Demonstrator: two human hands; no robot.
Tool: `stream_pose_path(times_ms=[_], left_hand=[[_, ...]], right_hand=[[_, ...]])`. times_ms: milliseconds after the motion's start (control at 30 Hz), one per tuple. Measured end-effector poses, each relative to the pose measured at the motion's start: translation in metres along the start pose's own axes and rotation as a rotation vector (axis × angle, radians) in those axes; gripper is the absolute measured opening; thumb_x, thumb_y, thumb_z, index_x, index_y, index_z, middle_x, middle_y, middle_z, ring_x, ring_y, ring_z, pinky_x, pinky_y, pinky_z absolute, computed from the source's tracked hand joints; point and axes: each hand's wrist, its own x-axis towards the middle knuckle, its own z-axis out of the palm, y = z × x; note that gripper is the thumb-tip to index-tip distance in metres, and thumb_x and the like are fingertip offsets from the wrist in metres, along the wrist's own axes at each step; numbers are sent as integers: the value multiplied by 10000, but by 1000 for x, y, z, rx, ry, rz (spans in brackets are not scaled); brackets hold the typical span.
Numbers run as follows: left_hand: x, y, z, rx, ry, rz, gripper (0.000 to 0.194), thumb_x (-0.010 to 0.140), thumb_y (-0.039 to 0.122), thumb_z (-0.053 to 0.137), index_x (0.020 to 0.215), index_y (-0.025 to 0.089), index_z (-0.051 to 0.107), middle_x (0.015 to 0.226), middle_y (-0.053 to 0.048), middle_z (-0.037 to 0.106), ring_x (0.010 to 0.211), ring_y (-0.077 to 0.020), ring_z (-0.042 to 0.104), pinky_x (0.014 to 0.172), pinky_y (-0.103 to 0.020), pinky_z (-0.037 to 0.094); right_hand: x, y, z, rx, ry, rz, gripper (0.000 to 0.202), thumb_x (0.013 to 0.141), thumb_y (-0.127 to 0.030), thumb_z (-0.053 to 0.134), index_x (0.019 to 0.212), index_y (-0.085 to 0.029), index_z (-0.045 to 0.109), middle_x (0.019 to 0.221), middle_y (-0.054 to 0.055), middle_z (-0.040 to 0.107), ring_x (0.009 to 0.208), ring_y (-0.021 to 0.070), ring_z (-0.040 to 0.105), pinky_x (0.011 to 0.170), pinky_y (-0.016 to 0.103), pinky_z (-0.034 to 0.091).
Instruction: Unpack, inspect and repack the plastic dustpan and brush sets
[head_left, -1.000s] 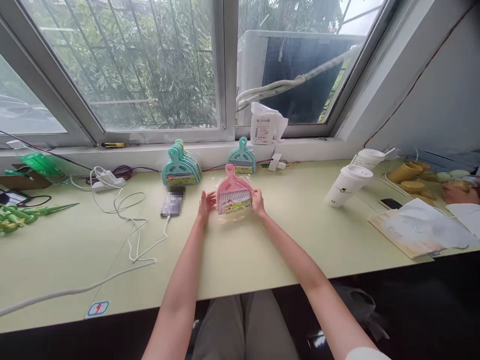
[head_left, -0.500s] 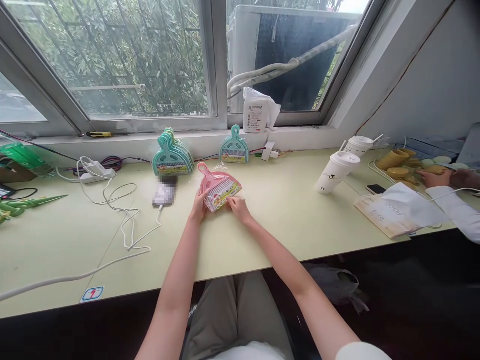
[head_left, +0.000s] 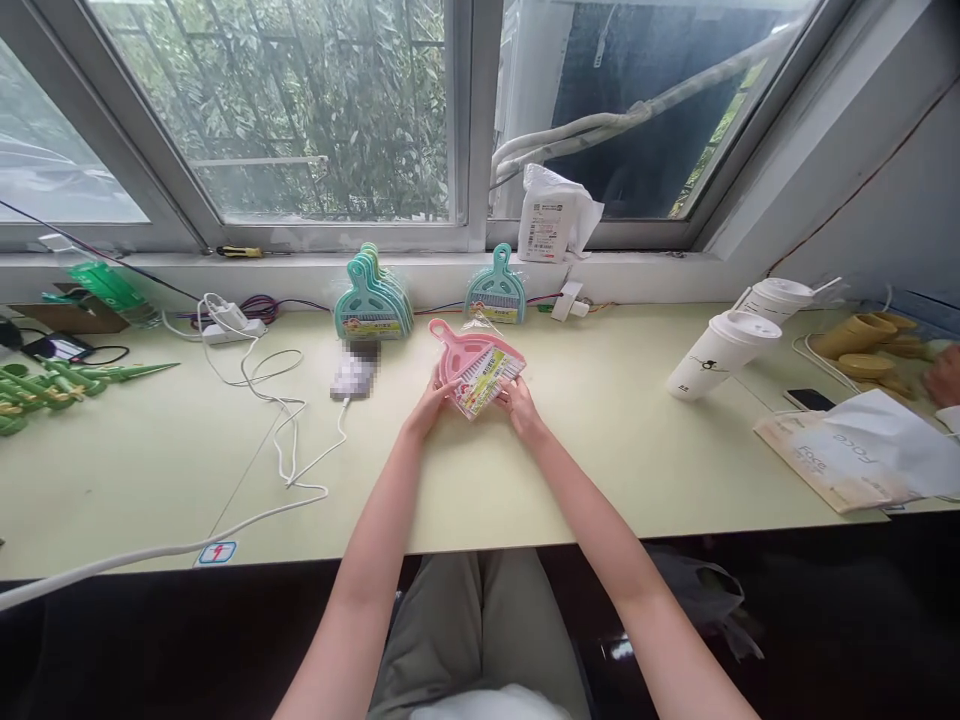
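Observation:
A pink dustpan and brush set (head_left: pixel 478 362) in clear wrapping, with a yellow label across its lower part, is held tilted over the table. My left hand (head_left: pixel 429 402) is closed on its left edge, and my right hand (head_left: pixel 520 408) grips its lower right side. Its handle points up and to the left. Behind it, several teal and light green dustpan sets (head_left: pixel 371 300) stand stacked against the wall under the window. A single teal dustpan set (head_left: pixel 496 290) leans there too, farther right.
White cups with straws (head_left: pixel 724 352) and a paper bag (head_left: pixel 832 455) stand to the right. A co-worker's hand (head_left: pixel 943 378) is at the far right edge. On the left are a white cable (head_left: pixel 292 440), a power strip (head_left: pixel 234 328) and green plastic pieces (head_left: pixel 67 388).
The view has shifted left, so things appear farther right. The pink dustpan set has turned a little clockwise, and my right hand has moved round its lower right side.

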Motion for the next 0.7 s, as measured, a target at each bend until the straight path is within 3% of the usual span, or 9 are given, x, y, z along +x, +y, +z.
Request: stream_pose_path(times_ms=[100,167,367,533,633,700], left_hand=[[-1,4,-4,-34,-22,-38,647,794,421,603,1387,368,350,1409,-26,450,1243,-250,469,1002,-442,419],[0,4,-9,-31,23,-31,561,804,463,576,1338,350,444,1373,-22,496,1228,-251,486,971,-414,437],[12,-10,-33,-114,342,-44,421,775,428,620,1095,157,646,1126,-115,657,897,-194,654,799,-319,502],[19,-12,-49,-342,651,42,284,867,276,507,1081,115,603,957,-113,697,855,-164,665,818,-306,511],[19,-8,-57,-432,791,84,311,935,288,377,1178,150,513,1028,-111,681,918,-136,657,827,-270,510],[19,-7,-59,-378,802,37,304,925,298,417,1194,174,482,1090,-111,659,929,-124,656,814,-247,513]], right_hand=[[0,0,-3,-26,-10,-14,498,666,-288,742,1101,-262,501,1027,-1,684,875,148,669,744,273,568],[1,-1,-6,-35,-18,-10,509,657,-280,750,1107,-259,512,1020,4,686,885,157,669,749,284,572],[4,-11,-13,-95,-64,72,494,642,-224,760,1094,-232,560,994,29,701,858,183,682,723,306,584],[0,-30,-23,-159,-182,134,422,656,-192,744,1056,-186,610,1005,71,706,851,202,685,705,315,586],[3,-37,-37,-96,-77,91,338,662,-134,708,989,-168,626,949,62,716,793,180,688,675,283,583],[8,-39,-48,-7,64,39,278,676,-97,663,942,-168,622,917,43,717,763,151,685,665,252,578]])
